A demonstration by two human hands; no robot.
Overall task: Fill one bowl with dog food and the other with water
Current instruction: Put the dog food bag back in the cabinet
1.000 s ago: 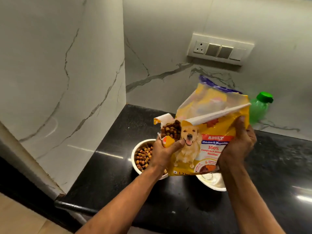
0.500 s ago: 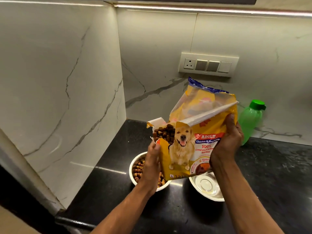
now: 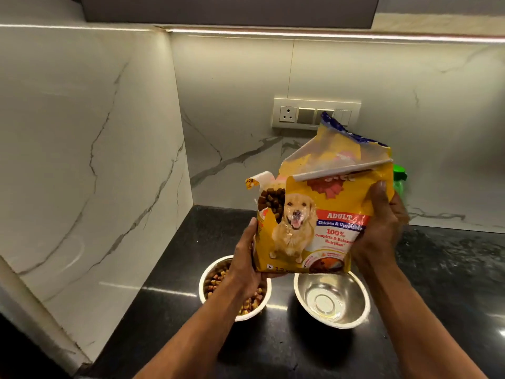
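Head view: white marble-veined wall panels [image 3: 95, 160] meet in a corner behind a black polished surface [image 3: 437, 283], with a switch plate [image 3: 315, 113] mounted on the back wall under a light strip. Two steel bowls stand side by side on the surface, close but apart. The left bowl [image 3: 207, 272] holds brown and tan kibble [image 3: 216, 280]; the right bowl [image 3: 332, 300] holds clear water. A yellow dog food bag [image 3: 322, 214] is held in the air above and behind both bowls, roughly upright, its torn upper left corner exposing kibble inside. The left hand [image 3: 246, 258] grips the bag's lower left edge, thumb along the side, its forearm crossing the left bowl. The right hand [image 3: 379, 231] grips the bag's right edge, thumb on the printed front. A green bottle [image 3: 399, 181] stands by the back wall, mostly hidden behind the bag.
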